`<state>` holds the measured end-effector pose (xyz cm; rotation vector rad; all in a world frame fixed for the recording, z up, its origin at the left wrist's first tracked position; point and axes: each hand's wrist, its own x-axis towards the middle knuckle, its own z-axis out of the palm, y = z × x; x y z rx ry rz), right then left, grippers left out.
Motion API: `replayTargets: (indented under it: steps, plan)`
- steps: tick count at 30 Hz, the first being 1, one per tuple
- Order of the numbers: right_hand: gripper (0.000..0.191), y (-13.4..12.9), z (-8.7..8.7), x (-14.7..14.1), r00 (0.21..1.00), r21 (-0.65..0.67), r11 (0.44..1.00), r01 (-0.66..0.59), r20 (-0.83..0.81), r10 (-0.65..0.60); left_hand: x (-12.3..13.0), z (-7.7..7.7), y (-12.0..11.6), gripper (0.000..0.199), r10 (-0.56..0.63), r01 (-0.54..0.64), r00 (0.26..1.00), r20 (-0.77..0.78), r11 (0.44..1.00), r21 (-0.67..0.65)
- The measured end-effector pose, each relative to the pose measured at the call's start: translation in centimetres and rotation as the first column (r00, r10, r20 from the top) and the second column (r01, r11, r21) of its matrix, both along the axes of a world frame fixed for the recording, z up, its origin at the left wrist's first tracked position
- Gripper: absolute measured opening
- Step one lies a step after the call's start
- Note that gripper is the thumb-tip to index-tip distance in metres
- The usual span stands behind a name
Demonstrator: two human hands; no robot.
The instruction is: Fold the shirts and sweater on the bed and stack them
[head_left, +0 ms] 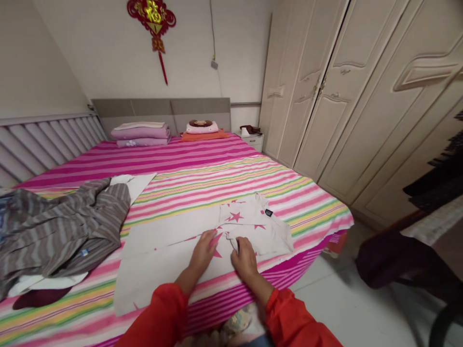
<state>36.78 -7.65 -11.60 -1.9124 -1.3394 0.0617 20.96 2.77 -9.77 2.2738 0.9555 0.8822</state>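
A pale shirt (pixel 162 241) printed with pink stars lies spread lengthwise across the bed in front of me. Its dark neck label (pixel 268 212) faces up at the right end. My left hand (pixel 203 250) rests on the cloth beside a large pink star, fingers extended and lying on the fabric. To its right, my right hand (pixel 246 258) is closed on a bunched edge of the shirt, where the fabric rises in a small fold. Some of the right fingertips are hidden behind the hand.
A grey striped garment (pixel 72 226) lies heaped at the left over white cloth. Folded purple bedding (pixel 141 133) and a pink pillow (pixel 202 126) sit by the headboard (pixel 152 113). Wardrobes (pixel 325 96) line the right, past the bed's edge. Dark clothing hangs at far right.
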Motion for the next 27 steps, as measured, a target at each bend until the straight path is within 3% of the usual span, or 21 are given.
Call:
replayTargets:
  steps: [2,6,11,16,21,24,27]
  plan:
    - [0.037,-0.2,0.3,0.3,1.0,0.01,1.0,-0.027,-0.013,0.027,2.9,0.0,-0.5,0.041,-0.067,0.069,0.997,0.045,0.997,-0.035]
    - [0.039,-0.9,1.0,0.8,0.997,0.064,0.995,-0.08,-0.017,0.081,5.9,-0.1,0.2,0.031,-0.029,0.033,0.999,0.041,0.995,-0.091]
    - [0.038,-1.9,0.8,1.4,0.987,0.066,0.985,-0.161,0.03,0.159,5.9,-0.5,1.6,0.021,0.022,-0.019,1.0,0.02,0.989,-0.145]
    - [0.033,-2.2,-0.4,1.3,0.967,-0.034,0.979,-0.2,0.154,0.203,5.5,-1.4,2.5,0.023,0.031,-0.019,0.998,0.062,0.982,-0.185]
    - [0.031,-1.8,0.7,1.9,0.949,-0.145,0.939,-0.313,-0.025,0.313,5.3,-2.1,2.9,0.024,0.08,-0.054,0.99,0.117,0.975,-0.213]
    - [0.024,-1.3,2.5,2.4,0.967,-0.119,0.96,-0.253,-0.052,0.249,5.2,-2.2,2.5,0.026,0.101,-0.067,0.984,0.149,0.974,-0.215]
    - [0.041,-0.5,3.1,2.9,0.99,-0.053,0.994,-0.093,0.105,0.098,5.3,-2.4,1.8,0.026,0.11,-0.074,0.979,0.17,0.976,-0.205]
